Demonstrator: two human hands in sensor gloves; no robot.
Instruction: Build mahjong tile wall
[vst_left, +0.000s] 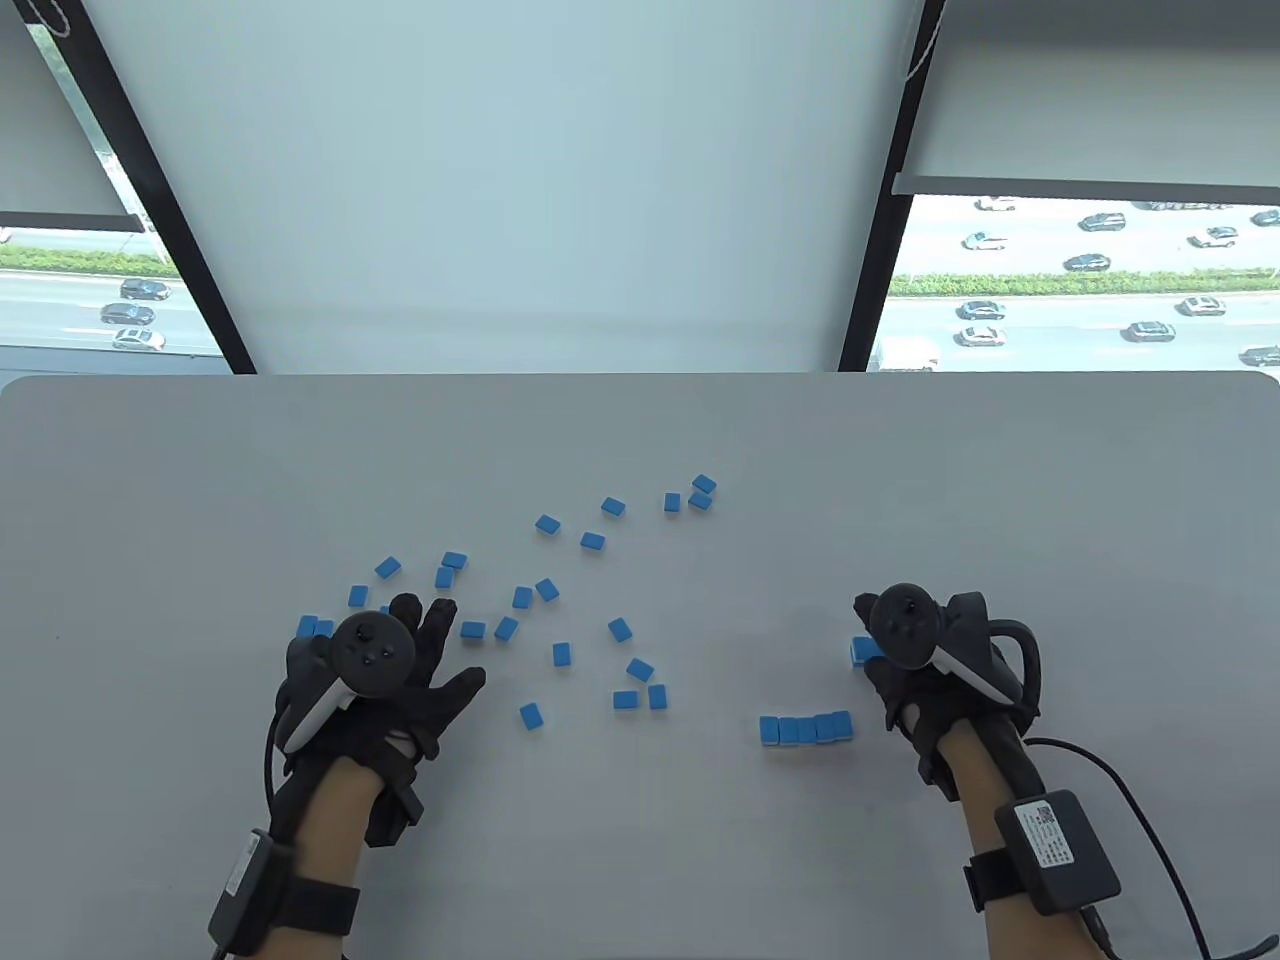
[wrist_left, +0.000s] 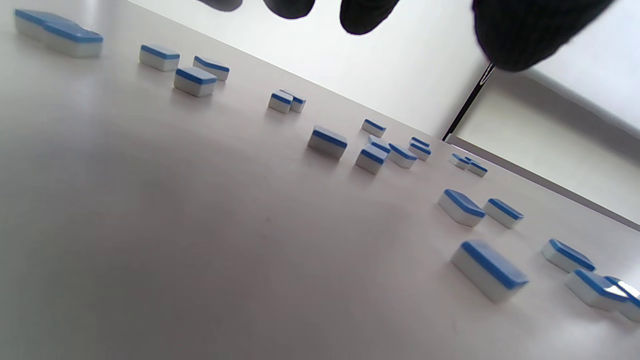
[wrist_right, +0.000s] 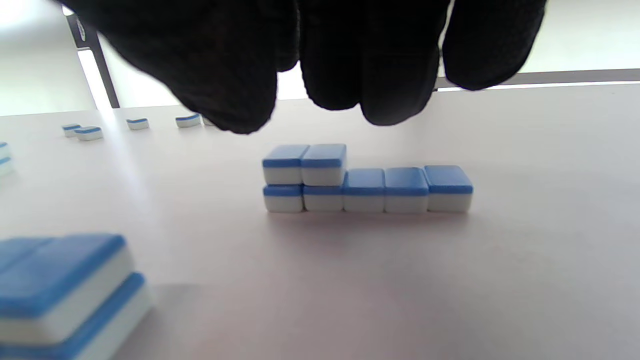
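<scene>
Resting low over the white tabletop (vst_left: 640, 840), your left hand (vst_left: 385, 680) lies spread with its fingers straight and relaxed, holding nothing; from the left wrist view its fingertips (wrist_left: 520, 35) hang clear above the surface. Loose blue-backed tiles (vst_left: 560, 655) lie scattered ahead of that hand and out to its right, face down and mostly apart from one another, with a couple (vst_left: 314, 628) touching each other just off its left edge. Your right hand (vst_left: 925, 670) sits well apart from the left one, and the tile wall (vst_left: 805, 728) lies just to its left: the right wrist view shows a row of five tiles (wrist_right: 367, 192) set side by side and touching, with two more tiles (wrist_right: 305, 162) stacked on one end of it. The right hand's fingers (wrist_right: 350, 55) hang curled above that row without touching it, and I cannot tell whether they grip anything. A small stack of tiles (wrist_right: 65, 295) stands close under the right hand, and in the table view a tile (vst_left: 862, 650) peeks out at its left edge.
</scene>
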